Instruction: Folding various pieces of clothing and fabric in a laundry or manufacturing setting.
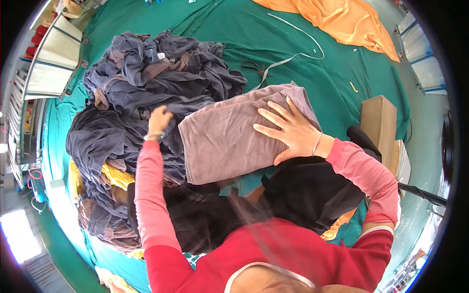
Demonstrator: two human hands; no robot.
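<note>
A folded brownish-mauve cloth lies across my lap in the middle, its fold lines running lengthwise. My right hand rests flat on its right part, fingers spread, pressing on the top layer. Over on the left, my left hand is at the edge of a big heap of crumpled dark grey-blue cloth, apart from the folded piece. Its fingers are curled in; what they hold, if anything, does not show clearly. Some mauve patches show among the heap's folds.
Scissors and a pale tape lie beyond the folded cloth on a green sheet. Orange fabric spreads at the far right. A cardboard box stands on the right. Yellow cloth pokes out below the heap.
</note>
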